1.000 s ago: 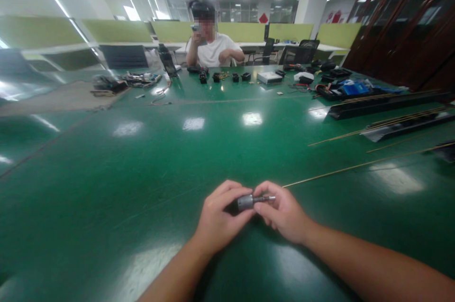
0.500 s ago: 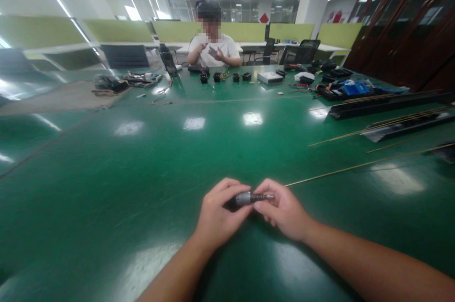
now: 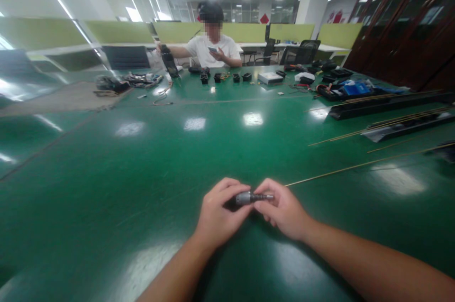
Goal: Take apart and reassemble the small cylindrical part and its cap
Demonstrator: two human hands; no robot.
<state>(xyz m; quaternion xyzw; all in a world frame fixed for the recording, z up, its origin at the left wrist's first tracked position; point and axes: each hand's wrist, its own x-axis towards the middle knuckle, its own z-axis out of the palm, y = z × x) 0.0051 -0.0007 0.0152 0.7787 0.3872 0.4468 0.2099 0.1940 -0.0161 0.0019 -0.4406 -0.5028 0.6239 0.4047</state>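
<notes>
Low in the middle of the head view, both hands are at a small grey-and-black cylindrical tool (image 3: 243,198), held level above the table. It has a dark rear end, a grey collar and a thin ridged metal shaft pointing right. My left hand (image 3: 217,214) is closed round the collar and rear, thumb and fingers on opposite sides. With thumb and fingers, my right hand (image 3: 282,209) pinches the thin shaft. The rear end is partly hidden in my left palm. Just beyond my right hand, the tip of a thin yellow rod (image 3: 320,174) lies on the table.
A glossy green table (image 3: 170,160) spreads out ahead. Long black trays (image 3: 387,105) with thin rods lie at right, a blue item (image 3: 355,87) behind them. Several small black boxes (image 3: 236,77) and a white box (image 3: 270,77) line the far edge. A co-worker (image 3: 213,50) sits opposite, holding a phone.
My hands and the tool look unmoved. Across the table, the co-worker's arm on the left side of the picture has reached out to the dark bottle; the other hand still holds the phone.
</notes>
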